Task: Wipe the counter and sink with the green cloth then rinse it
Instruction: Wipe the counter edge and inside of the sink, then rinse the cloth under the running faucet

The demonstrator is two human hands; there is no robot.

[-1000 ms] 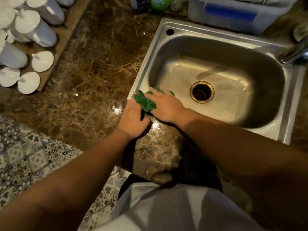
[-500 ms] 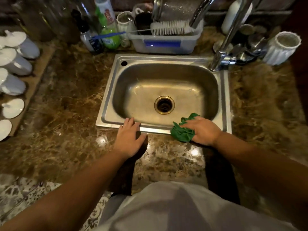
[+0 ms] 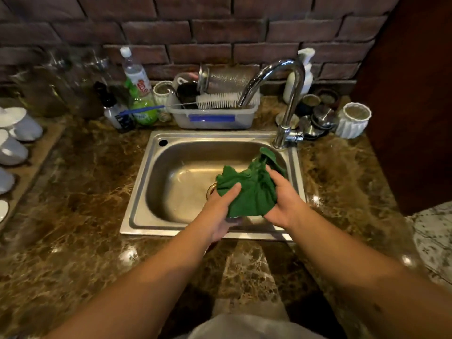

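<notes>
You hold the crumpled green cloth (image 3: 249, 192) with your left hand (image 3: 221, 211) and right hand (image 3: 285, 204) over the shiny steel sink (image 3: 146, 179), so drips fall in.

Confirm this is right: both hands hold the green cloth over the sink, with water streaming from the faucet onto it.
Not quite. The head view shows the left hand and right hand holding the green cloth over the sink, but the faucet shows no visible stream.

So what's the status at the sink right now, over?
Left hand and right hand both grip the green cloth, held over the sink. Tap not visibly running. Nothing in the way.
</notes>
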